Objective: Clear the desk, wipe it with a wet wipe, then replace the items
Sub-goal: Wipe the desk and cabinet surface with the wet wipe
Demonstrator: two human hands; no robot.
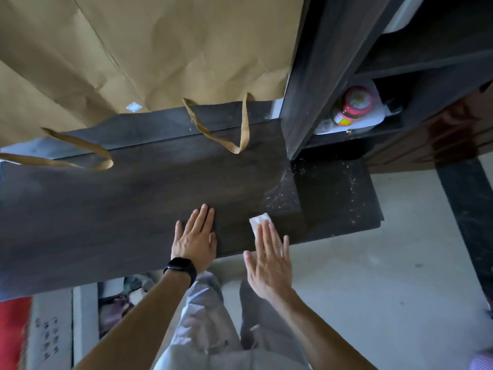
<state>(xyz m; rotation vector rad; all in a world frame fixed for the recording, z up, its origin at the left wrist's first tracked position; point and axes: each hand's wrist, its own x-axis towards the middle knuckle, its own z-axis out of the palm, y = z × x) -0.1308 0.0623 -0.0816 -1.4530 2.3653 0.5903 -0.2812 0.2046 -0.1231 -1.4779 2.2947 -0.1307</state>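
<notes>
Right hand flat on wet wipe.

The white wet wipe, folded small, lies flat near the front edge of the dark wood-grain tabletop, partly under the straight fingers of the right hand; pale crumbs speckle the tabletop's right end.

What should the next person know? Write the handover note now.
Left hand: flat on the desk, holding nothing.
Right hand: straight fingers press the wipe onto the desk near its front edge.
Done: desk mostly cleared; only the paper bags are at the back, handles on the top.
Left: wipe up the specks at the right end, finish wiping, replace the items.
</notes>
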